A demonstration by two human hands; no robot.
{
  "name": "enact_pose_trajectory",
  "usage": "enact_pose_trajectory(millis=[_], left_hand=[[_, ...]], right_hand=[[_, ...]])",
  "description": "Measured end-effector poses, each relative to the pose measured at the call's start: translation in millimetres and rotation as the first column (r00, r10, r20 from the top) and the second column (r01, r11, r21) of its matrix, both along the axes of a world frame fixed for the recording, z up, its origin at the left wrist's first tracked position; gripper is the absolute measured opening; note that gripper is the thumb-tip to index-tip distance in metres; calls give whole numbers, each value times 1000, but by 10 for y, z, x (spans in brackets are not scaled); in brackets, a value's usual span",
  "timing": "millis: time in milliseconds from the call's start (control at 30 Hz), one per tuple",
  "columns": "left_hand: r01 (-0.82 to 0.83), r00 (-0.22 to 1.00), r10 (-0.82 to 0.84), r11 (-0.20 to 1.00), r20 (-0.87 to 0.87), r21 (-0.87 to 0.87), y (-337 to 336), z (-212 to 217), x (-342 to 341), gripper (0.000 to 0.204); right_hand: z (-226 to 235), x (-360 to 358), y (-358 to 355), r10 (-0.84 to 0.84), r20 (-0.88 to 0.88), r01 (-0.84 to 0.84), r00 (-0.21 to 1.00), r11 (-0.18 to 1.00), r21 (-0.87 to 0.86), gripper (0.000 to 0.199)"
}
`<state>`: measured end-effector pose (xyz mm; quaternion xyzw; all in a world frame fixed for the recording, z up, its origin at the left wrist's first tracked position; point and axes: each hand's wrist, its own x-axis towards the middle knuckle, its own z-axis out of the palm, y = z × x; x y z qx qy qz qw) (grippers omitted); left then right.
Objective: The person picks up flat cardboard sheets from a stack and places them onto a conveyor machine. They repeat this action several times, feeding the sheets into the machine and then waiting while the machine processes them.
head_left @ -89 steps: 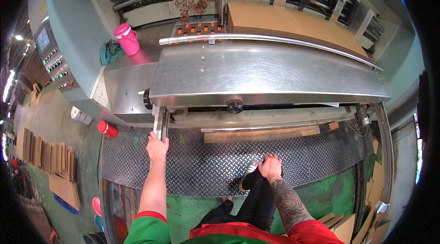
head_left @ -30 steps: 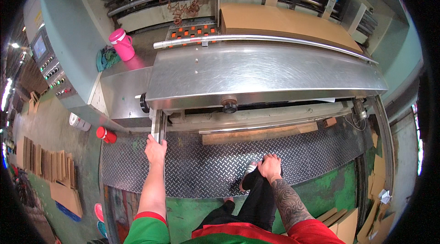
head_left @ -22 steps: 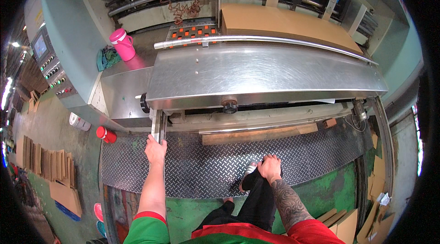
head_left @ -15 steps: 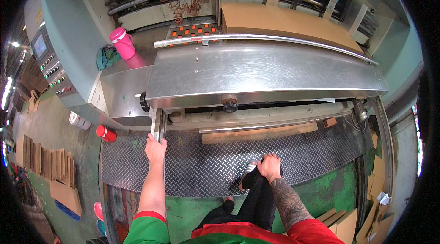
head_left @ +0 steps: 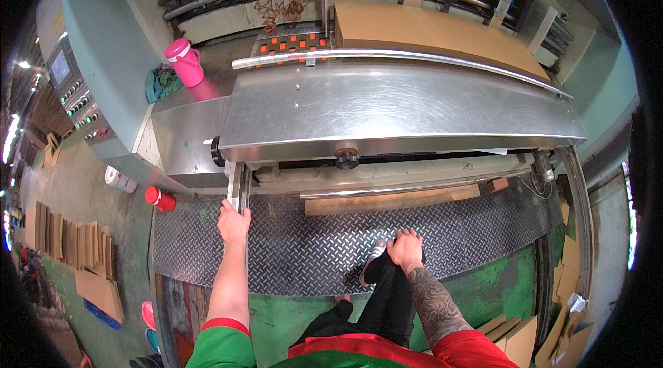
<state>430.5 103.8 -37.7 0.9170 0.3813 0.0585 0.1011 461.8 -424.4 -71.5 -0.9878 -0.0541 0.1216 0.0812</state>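
Steel cover [head_left: 407,105]: spans the middle.
Metal rail [head_left: 237,183]: emerges below the steel cover's left end.
Left hand [head_left: 234,223]: cups over the metal rail; cannot tell whether gripping.
Right hand [head_left: 406,248]: rests loosely open on the knee [head_left: 392,276].

Right hand [head_left: 405,249]: tread plate [head_left: 476,227] bare at 2 o'clock, passage open above it. At 12, wooden board [head_left: 387,202] and, beyond, steel cover [head_left: 407,105] bar the way. At 9, striped sandal [head_left: 376,251] just beside.
Left hand [head_left: 234,221]: plate open at 3, as far as the sandal. Obstacles: rail [head_left: 237,185] at 12, black handwheel [head_left: 217,152] between 11 and 12, red jug [head_left: 160,199] near 10.
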Motion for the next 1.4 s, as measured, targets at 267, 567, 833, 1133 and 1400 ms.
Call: enact_pose_trajectory(millis=[267,567,833,1133,1400], left_hand=[[-2,1000,1,1000,4,25,20,-44,0,70],[3,1000,-3,1000,0,21,1,-5,2,70],[-12,1000,13,1000,-22,24,-13,16,7,67],[-9,1000,8,999,17,36,-23,2,2,62],[0,1000,-1,999,26,38,-34,23,0,62]], right_hand=[[-2,27,41,22,7,-22,1000,999,-23,44],[-12,54,34,24,-10,-25,1000,1000,-12,46],[-3,71,18,1,-38,-1,999,1000,3,47],[32,64,21,5,-29,-5,1000,1000,10,47],[27,52,25,8,-23,-8,1000,1000,-2,47]])
